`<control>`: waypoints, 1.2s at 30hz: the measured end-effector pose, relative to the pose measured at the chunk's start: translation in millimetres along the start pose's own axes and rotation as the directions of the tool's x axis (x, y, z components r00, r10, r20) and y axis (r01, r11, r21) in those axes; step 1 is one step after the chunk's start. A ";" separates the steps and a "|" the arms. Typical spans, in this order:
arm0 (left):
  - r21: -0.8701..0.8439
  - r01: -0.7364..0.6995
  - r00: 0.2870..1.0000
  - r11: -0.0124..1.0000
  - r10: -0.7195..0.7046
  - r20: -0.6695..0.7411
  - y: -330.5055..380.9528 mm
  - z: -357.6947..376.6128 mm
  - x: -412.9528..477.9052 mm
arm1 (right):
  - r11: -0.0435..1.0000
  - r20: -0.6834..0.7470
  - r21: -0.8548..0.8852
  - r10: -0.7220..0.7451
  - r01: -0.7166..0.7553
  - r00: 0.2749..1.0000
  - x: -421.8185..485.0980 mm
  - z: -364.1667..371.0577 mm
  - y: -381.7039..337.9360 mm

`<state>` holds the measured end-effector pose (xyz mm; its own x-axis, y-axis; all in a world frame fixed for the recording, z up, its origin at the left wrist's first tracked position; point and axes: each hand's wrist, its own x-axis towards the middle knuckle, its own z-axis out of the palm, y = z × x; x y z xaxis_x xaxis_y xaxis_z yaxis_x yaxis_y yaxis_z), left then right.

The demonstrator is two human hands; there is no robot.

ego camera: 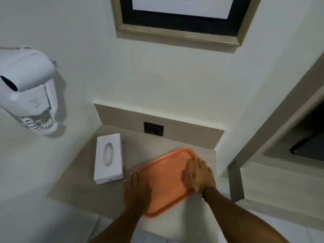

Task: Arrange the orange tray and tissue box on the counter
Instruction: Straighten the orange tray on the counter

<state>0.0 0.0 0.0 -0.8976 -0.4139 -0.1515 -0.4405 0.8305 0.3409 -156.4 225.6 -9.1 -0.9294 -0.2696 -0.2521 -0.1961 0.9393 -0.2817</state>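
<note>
An orange tray (166,179) lies flat on the beige counter (135,148), turned at an angle, its near corner reaching the counter's front edge. My left hand (136,192) rests flat on the tray's left rim, fingers together. My right hand (201,176) lies palm down on the tray's right side, fingers stretched out. A white tissue box (108,158) with an oval slot lies flat on the counter to the left of the tray, apart from it and from both hands.
A white wall-mounted hair dryer (26,85) with a coiled cord hangs on the left wall. A black power socket (153,128) sits in the backsplash. A framed picture (178,20) hangs above. A wall corner and dark opening (308,142) stand at the right.
</note>
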 end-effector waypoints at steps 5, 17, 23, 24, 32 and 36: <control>-0.104 0.399 0.917 0.911 -0.394 0.071 11.4 34.2 1.8 | 0.997 0.074 0.082 0.007 -0.013 0.997 32.2 -10.0 30.8; -0.528 0.694 0.684 0.490 -0.678 0.269 36.5 52.4 13.0 | 0.941 0.242 0.310 0.063 -0.138 0.968 69.0 -10.9 45.4; -0.590 0.680 0.672 0.434 -0.691 0.266 34.3 51.8 20.5 | 0.919 0.219 0.352 0.103 -0.177 0.970 65.7 -15.5 42.0; -0.585 0.681 0.676 0.441 -0.686 0.269 33.0 51.1 22.2 | 0.915 0.211 0.361 0.111 -0.183 0.971 64.4 -16.5 41.5; -0.558 0.573 0.802 0.600 -0.550 0.232 20.6 38.0 62.6 | 0.833 0.175 0.467 0.243 -0.297 0.954 40.9 -28.5 44.5; -0.533 0.503 0.863 0.680 -0.431 0.264 19.1 30.6 95.9 | 0.761 0.143 0.529 0.356 -0.375 0.924 25.0 -28.8 46.3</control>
<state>-94.9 -12.4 -36.4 -0.5888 -0.6164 -0.5228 -0.7429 0.1578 0.6506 -197.7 268.5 -1.8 -0.8832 0.0545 -0.4658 0.3649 0.7039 -0.6095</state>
